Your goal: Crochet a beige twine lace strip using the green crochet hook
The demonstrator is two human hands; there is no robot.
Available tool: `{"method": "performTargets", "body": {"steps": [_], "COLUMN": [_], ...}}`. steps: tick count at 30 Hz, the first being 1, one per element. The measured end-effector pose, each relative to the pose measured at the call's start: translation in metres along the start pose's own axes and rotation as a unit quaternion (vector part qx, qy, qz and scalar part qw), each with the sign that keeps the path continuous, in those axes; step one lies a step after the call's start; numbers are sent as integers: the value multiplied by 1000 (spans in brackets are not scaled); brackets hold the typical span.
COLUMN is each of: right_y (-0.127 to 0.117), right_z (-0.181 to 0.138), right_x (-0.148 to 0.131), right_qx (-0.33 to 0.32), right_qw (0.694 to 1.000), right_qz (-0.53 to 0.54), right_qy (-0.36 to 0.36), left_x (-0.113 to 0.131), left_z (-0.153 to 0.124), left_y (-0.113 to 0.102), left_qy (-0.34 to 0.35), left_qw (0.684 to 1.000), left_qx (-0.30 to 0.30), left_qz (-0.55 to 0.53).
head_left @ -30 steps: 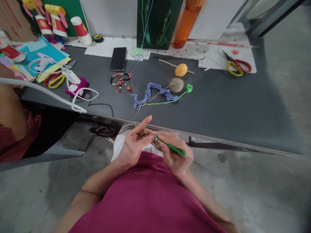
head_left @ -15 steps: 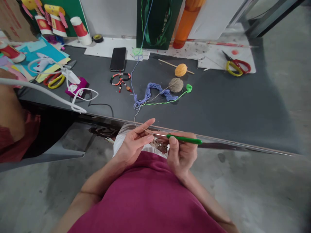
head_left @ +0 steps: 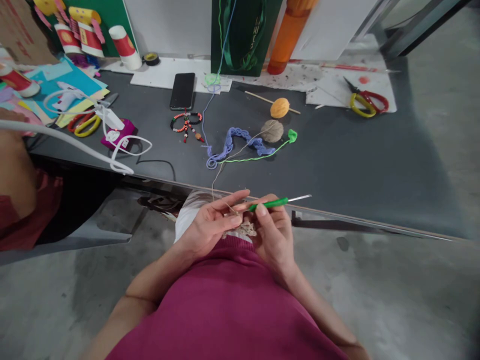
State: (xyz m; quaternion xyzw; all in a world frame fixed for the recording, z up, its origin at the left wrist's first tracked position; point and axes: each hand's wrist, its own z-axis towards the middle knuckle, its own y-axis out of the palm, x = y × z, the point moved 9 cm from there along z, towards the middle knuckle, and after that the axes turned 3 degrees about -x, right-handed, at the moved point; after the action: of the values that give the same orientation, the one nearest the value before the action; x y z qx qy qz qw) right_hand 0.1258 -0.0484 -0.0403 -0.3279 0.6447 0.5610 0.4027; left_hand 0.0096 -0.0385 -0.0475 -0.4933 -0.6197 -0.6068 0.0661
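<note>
Biggest change in the last moment: a green crochet hook (head_left: 268,203) swung end for end, its metal tip now pointing out to the right, past the table edge and touching nothing, its handle end toward the work. Half a second earlier, tip toward the left hand (head_left: 208,225) and handle out to the right. So, for this instant, hook clear of the stitches.

Right hand (head_left: 275,235) raised beside the left, its fingers (head_left: 270,212) closed around the green handle, thumb pressing on top, a firm grip. Left hand palm-in, its fingers (head_left: 234,212) half curled, index lifted and extended. A thin beige thread (head_left: 216,180) rising from the table toward those fingers; whether they pinch it, hard to tell.

Small beige lace piece (head_left: 244,230) between the two hands, just above the magenta sweater (head_left: 225,310), partly hidden by the fingers, lying against a white cloth (head_left: 185,225).

Farther off, on the dark table (head_left: 337,150): beige yarn ball (head_left: 272,131), orange yarn ball (head_left: 279,107), blue crochet chain (head_left: 228,142), green cord (head_left: 255,156), phone (head_left: 182,91), beaded loop (head_left: 186,122), scissors (head_left: 367,102).
</note>
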Motion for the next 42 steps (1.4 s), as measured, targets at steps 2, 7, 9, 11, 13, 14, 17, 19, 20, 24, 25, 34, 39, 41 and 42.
{"method": "performTargets", "body": {"steps": [2,7,9,11,13,14,17,19,20,24,25,34,39,41,42], "right_y": [1,5,13,22,24,22,11,4,0,-14,-15,-3,3,7,10], "right_z": [-2,-10,-17,-23,-25,-23,-15,-14,-14,-16,-16,2,-2,-9,-12], "right_x": [-3,-32,-44,-49,-49,-47,-39,-34,-32,-24,-22,0,-17,-32,-37], "right_qx": [0,2,-25,-58,-66,-56,-9,22,36,72,68,14,-3,-3,-3], "right_qw": [999,962,921,882,875,887,937,953,956,964,969,1000,993,969,956], "right_qz": [-29,-173,-241,-286,-284,-265,-197,-185,-189,-182,-169,-1,-83,-163,-189], "right_qy": [-39,-213,-303,-369,-386,-374,-290,-240,-222,-179,-165,27,-82,-184,-224], "left_x": [0,8,11,11,9,8,2,-1,-2,-2,-2,-2,4,11,14], "left_z": [1,2,2,1,1,2,2,3,3,2,2,1,1,-2,-4], "left_y": [0,-7,-10,-10,-9,-8,-9,-11,-12,-18,-18,-1,-6,-10,-10], "left_qy": [13,76,95,95,80,70,37,20,15,14,13,-17,55,101,122], "left_qw": [1000,996,993,992,994,995,997,998,998,999,999,999,997,989,984], "left_qx": [3,55,73,78,72,67,56,50,49,46,46,5,40,75,88], "left_qz": [3,3,4,-3,-16,-24,-40,-38,-34,-10,-6,-39,45,83,97]}}
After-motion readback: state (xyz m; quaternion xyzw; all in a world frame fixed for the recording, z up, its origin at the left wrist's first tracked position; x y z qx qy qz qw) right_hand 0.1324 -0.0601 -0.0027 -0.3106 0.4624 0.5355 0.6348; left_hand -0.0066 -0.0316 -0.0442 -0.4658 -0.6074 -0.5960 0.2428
